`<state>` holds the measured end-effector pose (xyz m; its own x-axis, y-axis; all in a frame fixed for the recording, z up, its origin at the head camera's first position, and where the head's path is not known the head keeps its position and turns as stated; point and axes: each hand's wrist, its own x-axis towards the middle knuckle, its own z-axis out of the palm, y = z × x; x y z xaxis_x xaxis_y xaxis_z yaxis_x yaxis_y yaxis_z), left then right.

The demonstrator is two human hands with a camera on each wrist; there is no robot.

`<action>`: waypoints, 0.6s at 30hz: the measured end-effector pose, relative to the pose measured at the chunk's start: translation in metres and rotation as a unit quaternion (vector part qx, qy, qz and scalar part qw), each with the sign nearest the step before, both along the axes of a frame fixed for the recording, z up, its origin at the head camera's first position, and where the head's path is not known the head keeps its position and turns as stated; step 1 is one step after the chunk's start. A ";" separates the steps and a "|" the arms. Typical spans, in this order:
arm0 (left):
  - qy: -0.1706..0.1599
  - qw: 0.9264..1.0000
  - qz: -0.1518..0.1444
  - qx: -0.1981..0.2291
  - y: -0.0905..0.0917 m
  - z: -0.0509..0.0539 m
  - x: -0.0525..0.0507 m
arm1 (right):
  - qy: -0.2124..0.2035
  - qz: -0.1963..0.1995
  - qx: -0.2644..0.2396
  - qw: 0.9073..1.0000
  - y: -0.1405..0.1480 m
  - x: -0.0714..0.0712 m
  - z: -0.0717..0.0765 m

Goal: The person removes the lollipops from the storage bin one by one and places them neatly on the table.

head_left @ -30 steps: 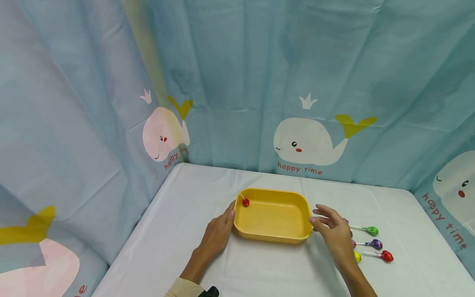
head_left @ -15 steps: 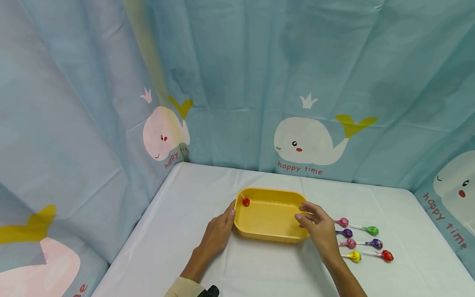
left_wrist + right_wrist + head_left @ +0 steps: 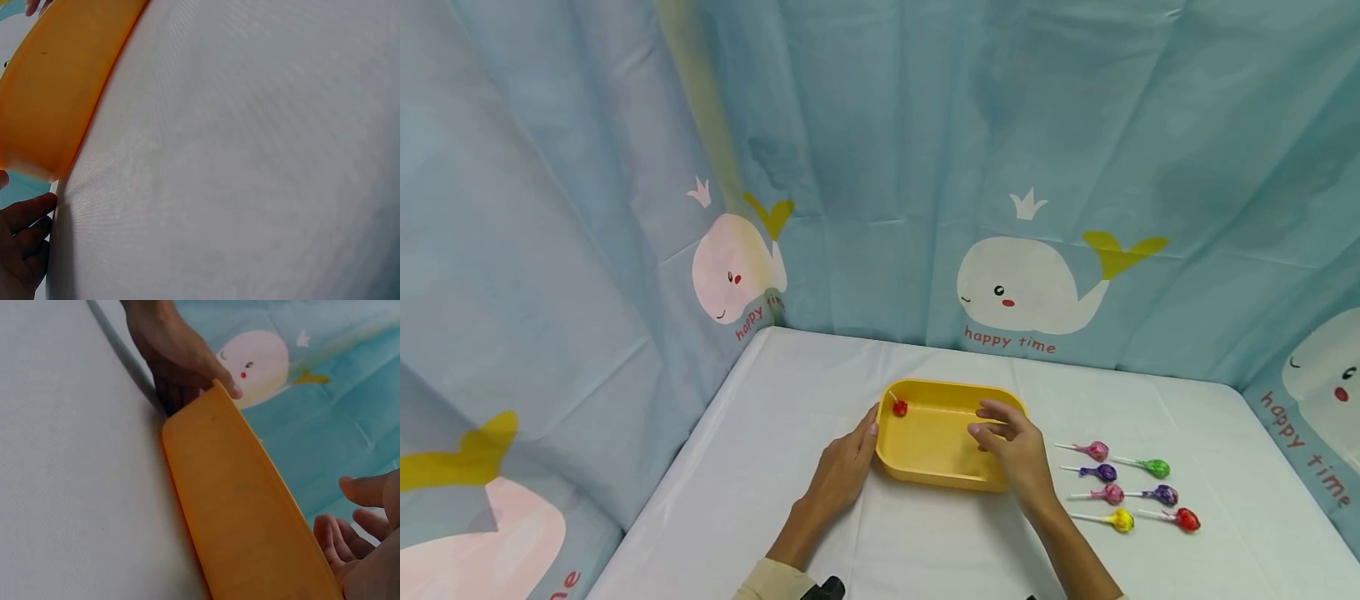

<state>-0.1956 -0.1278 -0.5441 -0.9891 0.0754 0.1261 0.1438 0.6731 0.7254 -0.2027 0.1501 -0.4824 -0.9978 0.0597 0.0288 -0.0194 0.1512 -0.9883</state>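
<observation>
A yellow plastic tray (image 3: pixel 928 446) sits on the white-covered table. One red lollipop (image 3: pixel 900 408) leans in its far left corner, stick upward. My left hand (image 3: pixel 838 475) rests along the tray's left end. In the right wrist view, that left hand (image 3: pixel 175 350) lays its thumb at the rim, with the other fingers outside the wall. Above the right part of the tray hovers my right hand (image 3: pixel 1017 454). Its thumb and fingers are apart and loosely bent, and no object shows between them. The tray's right end is partly hidden behind this hand.
Right of the tray several wrapped lollipops lie in two columns, among them a pink one (image 3: pixel 1097 451), a green one (image 3: pixel 1156 468), a yellow one (image 3: pixel 1122 521) and a red one (image 3: pixel 1187 520). A blue whale-print curtain (image 3: pixel 865 167) hangs behind and beside the table.
My right hand has moved left, from beside the tray's right end to over its inside, uncovering the lollipops behind it. My left hand stays at the tray's left end.
</observation>
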 end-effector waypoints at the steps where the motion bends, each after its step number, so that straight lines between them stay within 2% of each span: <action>1: -0.001 1.000 0.000 0.000 0.000 0.000 0.000 | 0.002 0.002 -0.001 1.000 -0.002 -0.002 0.000; 7: 0.010 1.000 -0.002 0.000 -0.001 0.000 0.000 | 0.009 0.011 -0.003 1.000 -0.014 -0.009 -0.002; 18: 0.012 1.000 0.000 0.002 -0.002 0.000 0.002 | -0.007 0.028 0.005 1.000 -0.032 -0.021 -0.001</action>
<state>-0.1937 -0.1297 -0.5439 -0.9857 0.0756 0.1507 0.1622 0.6707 0.7238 -0.2233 0.1177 -0.4831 -0.9999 0.0027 0.0144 -0.0138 0.1603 -0.9870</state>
